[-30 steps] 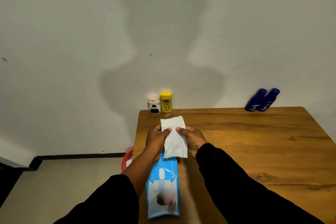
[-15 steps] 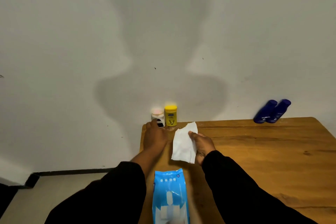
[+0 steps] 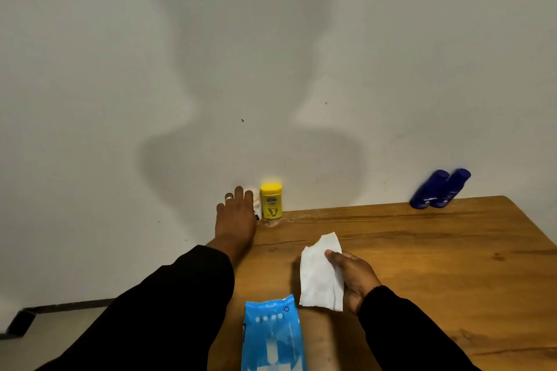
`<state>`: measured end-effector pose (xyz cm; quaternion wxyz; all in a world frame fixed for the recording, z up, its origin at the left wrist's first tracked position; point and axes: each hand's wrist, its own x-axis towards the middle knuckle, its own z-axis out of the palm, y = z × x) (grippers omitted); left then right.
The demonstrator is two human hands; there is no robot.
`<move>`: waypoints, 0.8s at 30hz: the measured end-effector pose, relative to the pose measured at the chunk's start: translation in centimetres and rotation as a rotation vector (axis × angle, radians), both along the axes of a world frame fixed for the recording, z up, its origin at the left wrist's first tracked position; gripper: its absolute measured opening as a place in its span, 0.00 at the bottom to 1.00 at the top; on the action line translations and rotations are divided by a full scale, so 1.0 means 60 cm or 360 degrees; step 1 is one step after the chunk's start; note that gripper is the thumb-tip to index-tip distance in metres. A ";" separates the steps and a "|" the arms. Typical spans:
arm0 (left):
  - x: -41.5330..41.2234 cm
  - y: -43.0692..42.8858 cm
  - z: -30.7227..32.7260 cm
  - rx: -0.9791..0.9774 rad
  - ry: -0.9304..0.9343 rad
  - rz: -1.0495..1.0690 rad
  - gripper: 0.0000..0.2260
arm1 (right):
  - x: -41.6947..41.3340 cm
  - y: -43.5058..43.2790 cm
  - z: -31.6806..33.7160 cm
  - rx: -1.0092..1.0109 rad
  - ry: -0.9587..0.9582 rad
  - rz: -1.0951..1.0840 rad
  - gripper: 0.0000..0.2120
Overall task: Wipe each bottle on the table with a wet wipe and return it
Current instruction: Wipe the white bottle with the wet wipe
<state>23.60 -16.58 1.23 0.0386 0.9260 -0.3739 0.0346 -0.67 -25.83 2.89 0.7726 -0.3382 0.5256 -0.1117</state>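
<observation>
I see the small white bottle (image 3: 257,205) at the table's (image 3: 422,265) far left corner, mostly hidden behind my left hand (image 3: 235,217). A yellow bottle (image 3: 271,201) stands upright just right of it, cap up. The left fingers reach nearly straight against the white bottle, but I cannot tell whether they grip it. My right hand (image 3: 355,277) pinches a wet wipe (image 3: 319,274), its long side running toward the far edge. A blue wipe pack (image 3: 272,337) lies at the near edge. Two blue bottles (image 3: 429,190) lean rightward at the far right corner.
</observation>
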 end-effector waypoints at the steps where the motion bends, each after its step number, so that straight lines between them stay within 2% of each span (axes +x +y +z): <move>1: 0.002 0.000 0.002 -0.0005 -0.0006 -0.0018 0.20 | -0.001 0.001 0.001 -0.0001 0.0005 -0.0006 0.05; 7: -0.006 0.008 0.009 -0.0120 0.0164 -0.0018 0.14 | 0.000 0.013 0.009 0.0046 -0.0025 -0.0032 0.05; 10: -0.021 0.018 0.013 -0.0304 0.0302 0.0109 0.18 | -0.001 0.014 0.019 0.0059 -0.0021 -0.0020 0.02; 12: -0.038 0.024 0.020 -0.0568 0.0463 0.0256 0.21 | -0.004 0.011 0.027 0.0076 -0.0033 -0.0025 0.02; 20: -0.187 0.047 0.060 -0.1594 0.1220 0.0588 0.18 | -0.033 -0.005 0.078 0.0054 -0.0220 -0.0028 0.04; 24: -0.280 0.050 0.094 -0.2048 0.1670 0.0661 0.16 | -0.070 -0.020 0.102 -0.0141 -0.0370 -0.0113 0.05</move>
